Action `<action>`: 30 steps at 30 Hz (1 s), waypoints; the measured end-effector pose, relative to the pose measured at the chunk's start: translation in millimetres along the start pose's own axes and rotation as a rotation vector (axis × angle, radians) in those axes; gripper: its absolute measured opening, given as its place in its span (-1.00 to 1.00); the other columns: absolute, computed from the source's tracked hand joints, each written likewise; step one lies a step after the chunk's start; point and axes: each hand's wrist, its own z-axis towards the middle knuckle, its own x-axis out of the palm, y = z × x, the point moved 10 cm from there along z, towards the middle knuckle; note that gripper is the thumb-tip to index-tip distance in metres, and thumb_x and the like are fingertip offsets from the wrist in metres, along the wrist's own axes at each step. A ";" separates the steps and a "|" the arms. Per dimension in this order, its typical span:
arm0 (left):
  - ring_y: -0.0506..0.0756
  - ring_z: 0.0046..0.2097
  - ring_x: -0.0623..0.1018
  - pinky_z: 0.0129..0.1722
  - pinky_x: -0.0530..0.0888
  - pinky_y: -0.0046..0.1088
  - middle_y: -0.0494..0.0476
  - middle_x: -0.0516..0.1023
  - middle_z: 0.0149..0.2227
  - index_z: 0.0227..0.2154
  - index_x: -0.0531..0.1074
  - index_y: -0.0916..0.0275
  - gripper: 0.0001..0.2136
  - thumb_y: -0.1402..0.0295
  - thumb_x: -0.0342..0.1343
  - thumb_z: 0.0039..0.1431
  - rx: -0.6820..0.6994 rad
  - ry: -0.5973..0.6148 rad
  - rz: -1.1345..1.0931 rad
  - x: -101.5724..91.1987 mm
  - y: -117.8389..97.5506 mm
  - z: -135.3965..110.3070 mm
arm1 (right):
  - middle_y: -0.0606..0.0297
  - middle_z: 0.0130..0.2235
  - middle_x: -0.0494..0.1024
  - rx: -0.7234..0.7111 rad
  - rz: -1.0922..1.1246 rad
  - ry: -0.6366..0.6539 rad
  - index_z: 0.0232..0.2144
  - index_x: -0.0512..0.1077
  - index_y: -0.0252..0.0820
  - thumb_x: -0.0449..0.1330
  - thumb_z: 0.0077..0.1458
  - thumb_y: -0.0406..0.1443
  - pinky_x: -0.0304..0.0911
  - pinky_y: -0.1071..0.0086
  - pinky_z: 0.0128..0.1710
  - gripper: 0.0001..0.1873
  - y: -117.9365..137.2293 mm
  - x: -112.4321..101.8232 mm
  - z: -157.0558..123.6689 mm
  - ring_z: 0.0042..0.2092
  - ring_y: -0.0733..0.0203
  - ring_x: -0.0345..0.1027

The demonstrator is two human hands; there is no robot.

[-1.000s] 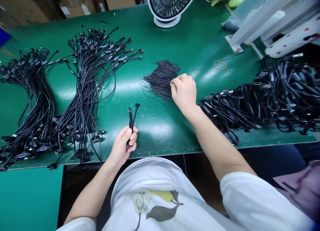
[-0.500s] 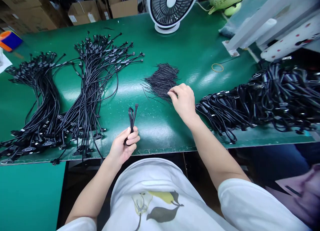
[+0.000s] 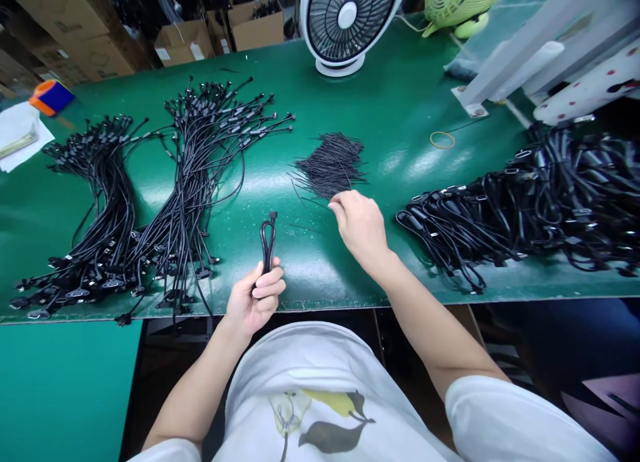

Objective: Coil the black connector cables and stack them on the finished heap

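Note:
My left hand (image 3: 257, 299) is closed around a folded black cable (image 3: 267, 239), whose loop and small connector stick up above the fingers. Just in front of the pile of thin black wire ties (image 3: 333, 165), my right hand (image 3: 361, 223) has thumb and forefinger pinched together. A faint, blurred dark strand, apparently one wire tie, trails left from that pinch. Most of its held end is hidden by the fingers.
Two bundles of straight black cables (image 3: 193, 162) lie on the green table (image 3: 280, 82) at left. Folded cables (image 3: 500, 215) are heaped at right. A fan (image 3: 345, 22), a yellow ring (image 3: 443, 140) and a grey metal stand (image 3: 505, 62) are farther back.
My right hand has drawn back from the tie pile toward me, fingers still pinched. My left hand keeps the folded cable, its loop now turned more toward view. The whole view has shifted slightly.

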 end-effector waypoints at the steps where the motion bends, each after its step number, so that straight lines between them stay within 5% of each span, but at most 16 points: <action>1: -0.15 -0.63 0.07 -0.78 -0.06 -0.79 -0.11 0.01 -0.55 -0.23 0.43 0.39 -0.86 0.41 0.06 0.25 -0.001 -0.009 0.019 -0.1 0.1 0.4 | 0.15 -0.24 0.52 -0.022 0.113 0.037 -0.28 0.43 -0.21 0.02 0.29 -0.27 0.15 0.28 -0.17 -0.79 9.6 3.9 -4.7 -0.20 0.12 0.34; 5: -0.14 -0.60 0.08 -0.75 0.00 -0.78 -0.10 0.08 -0.53 -0.09 0.42 0.31 -0.76 0.37 0.15 0.20 0.083 -0.044 0.223 -3.7 -5.7 8.2 | 0.28 -0.27 0.53 -0.146 0.513 0.307 -0.30 0.45 -0.17 0.10 0.25 -0.32 0.20 0.41 -0.21 -0.87 63.2 32.2 -32.6 -0.26 0.27 0.37; 8: -0.14 -0.58 0.10 -0.72 0.05 -0.76 -0.09 0.17 -0.51 -0.04 0.41 0.26 -0.66 0.29 0.23 0.14 0.263 -0.111 0.425 -12.3 -20.4 12.0 | 0.30 -0.31 0.50 -0.195 0.539 0.401 -0.29 0.46 -0.19 0.11 0.23 -0.34 0.18 0.43 -0.29 -0.89 87.7 48.3 -50.1 -0.33 0.31 0.33; 15: -0.14 -0.55 0.16 -0.69 0.12 -0.72 -0.06 0.30 -0.44 -0.34 0.36 0.26 -0.73 0.17 0.23 0.09 0.435 -0.221 0.687 -26.6 -33.3 7.3 | 0.15 -0.25 0.50 -0.465 0.268 0.298 -0.16 0.43 -0.26 -0.02 0.30 -0.35 0.23 0.32 -0.19 -0.77 110.0 52.6 -65.5 -0.21 0.17 0.35; 21: -0.14 -0.59 0.13 -0.71 0.08 -0.68 -0.08 0.31 -0.44 -0.13 0.38 0.24 -0.63 0.15 0.22 0.06 0.404 -0.145 0.655 -24.2 -34.6 16.3 | 0.15 -0.29 0.51 -0.567 0.063 0.176 -0.16 0.45 -0.23 -0.04 0.32 -0.33 0.18 0.30 -0.24 -0.74 117.3 50.1 -60.5 -0.26 0.15 0.34; 25: -0.12 -0.62 0.14 -0.68 0.13 -0.60 -0.08 0.28 -0.54 -0.28 0.45 0.29 -0.75 0.20 0.13 0.07 0.410 -0.304 0.781 -49.4 -33.8 20.6 | 0.12 -0.33 0.49 -0.778 0.003 0.138 -0.27 0.44 -0.23 0.00 0.23 -0.42 0.20 0.28 -0.33 -0.79 130.6 50.0 -72.6 -0.34 0.13 0.33; 30: -0.03 -0.55 0.34 -0.51 0.35 -0.48 -0.03 0.38 -0.58 -0.11 0.55 0.23 -0.70 0.26 0.14 0.11 0.405 -0.392 1.030 -80.0 -47.1 37.0 | 0.15 -0.43 0.44 -1.150 -0.058 -0.012 -0.36 0.47 -0.15 -0.02 -0.02 -0.57 0.19 0.25 -0.50 -0.66 137.7 64.6 -80.5 -0.48 0.12 0.29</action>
